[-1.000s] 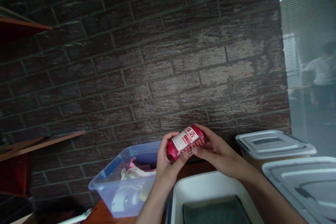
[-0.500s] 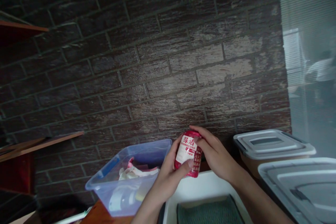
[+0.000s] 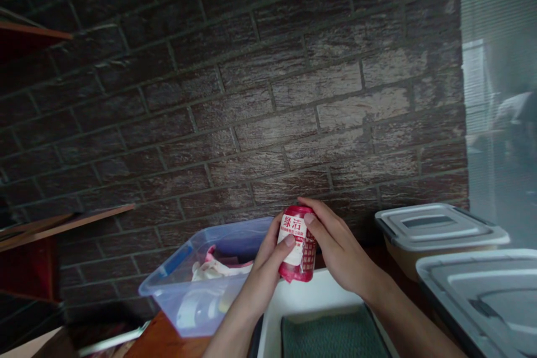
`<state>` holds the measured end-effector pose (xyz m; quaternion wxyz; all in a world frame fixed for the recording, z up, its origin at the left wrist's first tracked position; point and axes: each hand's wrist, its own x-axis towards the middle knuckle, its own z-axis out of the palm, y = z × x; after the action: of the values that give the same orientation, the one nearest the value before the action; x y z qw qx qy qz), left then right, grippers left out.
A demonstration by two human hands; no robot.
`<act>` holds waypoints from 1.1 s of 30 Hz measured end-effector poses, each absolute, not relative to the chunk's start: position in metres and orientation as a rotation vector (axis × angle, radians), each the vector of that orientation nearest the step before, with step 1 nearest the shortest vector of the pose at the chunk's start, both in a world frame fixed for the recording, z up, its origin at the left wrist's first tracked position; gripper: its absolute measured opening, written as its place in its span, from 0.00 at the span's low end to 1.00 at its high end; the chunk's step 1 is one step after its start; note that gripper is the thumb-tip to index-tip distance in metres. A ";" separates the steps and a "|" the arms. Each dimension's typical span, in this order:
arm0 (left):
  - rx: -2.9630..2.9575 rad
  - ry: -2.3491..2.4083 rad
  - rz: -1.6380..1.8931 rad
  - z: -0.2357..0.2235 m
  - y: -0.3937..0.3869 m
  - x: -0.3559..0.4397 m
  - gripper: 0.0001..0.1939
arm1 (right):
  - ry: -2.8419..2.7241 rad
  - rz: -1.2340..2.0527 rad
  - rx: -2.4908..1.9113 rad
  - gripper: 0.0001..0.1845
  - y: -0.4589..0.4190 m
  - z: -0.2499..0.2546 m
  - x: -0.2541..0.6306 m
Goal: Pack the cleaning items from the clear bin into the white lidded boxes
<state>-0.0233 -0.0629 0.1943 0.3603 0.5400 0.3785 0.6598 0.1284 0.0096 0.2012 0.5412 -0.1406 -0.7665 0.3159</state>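
Observation:
Both my hands hold a small red packet (image 3: pixel 298 249) with a white label and red print, upright in front of the brick wall. My left hand (image 3: pixel 268 268) wraps it from the left, thumb across the label. My right hand (image 3: pixel 339 254) grips it from the right, fingers over its top. Under the packet lies a white bin (image 3: pixel 310 299) with a dark green cloth (image 3: pixel 331 338) inside.
A clear blue tub (image 3: pixel 201 285) with pale cloth items sits to the left on a wooden surface. Two lidded grey containers (image 3: pixel 440 229) (image 3: pixel 486 291) stand at the right. Wooden shelves (image 3: pixel 62 221) jut out at the left. A frosted glass panel (image 3: pixel 499 95) is at the far right.
The packet turned from lying sideways to standing upright between my hands, which stayed closed on it. The view shifted slightly.

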 end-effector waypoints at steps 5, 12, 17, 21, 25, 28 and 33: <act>1.386 0.944 1.656 0.194 -0.061 -0.025 0.25 | -1.814 0.796 -0.325 0.21 0.012 0.199 0.129; 1.410 0.902 1.611 0.193 -0.064 -0.026 0.25 | -1.867 0.769 -0.314 0.22 0.010 0.202 0.131; 1.400 0.985 1.668 0.188 -0.063 -0.024 0.27 | -1.875 0.748 -0.301 0.22 0.007 0.203 0.132; 1.378 0.912 1.667 0.184 -0.061 -0.027 0.27 | -1.864 0.743 -0.294 0.22 0.007 0.204 0.133; 1.381 0.831 1.612 0.184 -0.062 -0.028 0.28 | -1.861 0.742 -0.299 0.22 0.007 0.204 0.134; 1.370 0.806 1.648 0.185 -0.063 -0.024 0.30 | -1.858 0.733 -0.297 0.21 0.007 0.204 0.134; 1.335 0.802 1.709 0.184 -0.062 -0.018 0.31 | -1.859 0.734 -0.289 0.21 0.006 0.205 0.136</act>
<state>-0.0176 -0.0621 0.1844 0.4029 0.5283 0.3176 0.6766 0.1355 0.0059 0.2054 0.5321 -0.1212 -0.7794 0.3076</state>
